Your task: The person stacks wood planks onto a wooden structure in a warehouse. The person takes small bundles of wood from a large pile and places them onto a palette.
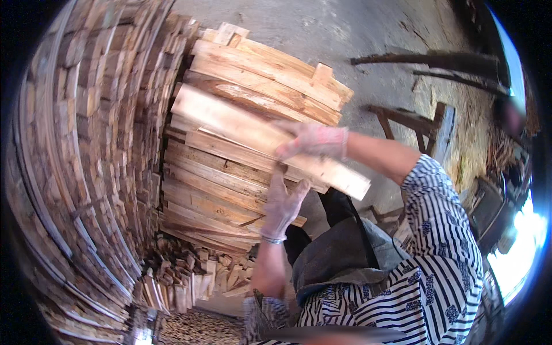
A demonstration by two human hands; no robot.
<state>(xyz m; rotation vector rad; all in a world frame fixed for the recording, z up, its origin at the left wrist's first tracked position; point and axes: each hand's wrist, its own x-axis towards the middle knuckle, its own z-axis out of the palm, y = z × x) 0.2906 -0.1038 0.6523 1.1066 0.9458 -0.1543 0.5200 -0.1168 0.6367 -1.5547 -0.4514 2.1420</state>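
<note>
A pale wooden plank point(230, 122) lies slantwise above a broad stack of boards point(213, 178), its right end reaching past the stack's edge. My right hand point(316, 141), in a pale pink-and-white glove, holds this plank from above, right of its middle; motion smears the fingers a little. Below the plank's lower edge is my left hand point(282, 210), also gloved. Its thumb and fingers are spread apart, with the fingertips close to the plank; whether they touch it I cannot tell. Nothing shows in the left palm.
A tall wall of stacked wood strips point(103, 132) rises along the left. Short offcuts point(184, 282) are heaped below the stack. On the right stand a wooden trestle point(414, 121) and a dark beam point(431, 59). Grey concrete floor point(299, 26) lies beyond the boards.
</note>
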